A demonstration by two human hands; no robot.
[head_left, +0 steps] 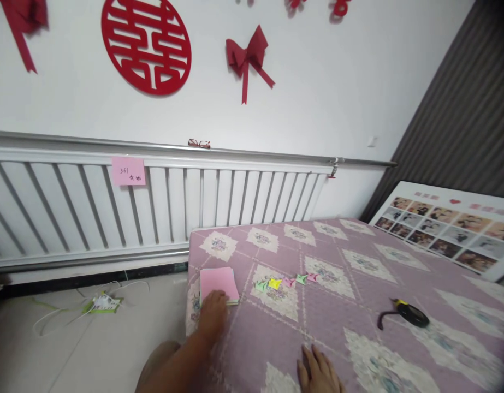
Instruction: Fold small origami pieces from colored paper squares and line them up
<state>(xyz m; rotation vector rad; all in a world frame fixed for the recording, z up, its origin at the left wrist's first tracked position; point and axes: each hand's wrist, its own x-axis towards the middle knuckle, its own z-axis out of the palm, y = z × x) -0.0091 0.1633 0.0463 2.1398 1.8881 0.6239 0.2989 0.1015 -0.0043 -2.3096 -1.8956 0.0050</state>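
My left hand [214, 316] is at the near edge of a stack of square coloured paper [217, 283], its fingers curled together over that edge. The top sheet is pink, and paler edges show beneath it. My right hand [319, 371] lies palm down on the patterned purple bedspread [268, 333], fingers stretched out and holding nothing. Beyond the hands, several small folded paper pieces lie in a row, among them a yellow one [275, 284], a green one [301, 279] and a pink one [313, 277].
A black and yellow tool with a strap, like a tape measure [413, 314], lies on the right of the bed. Behind stands a white radiator [227, 196] with glasses [199, 143] above. A power strip [105, 303] and cables are on the floor. A photo board [448, 224] leans at right.
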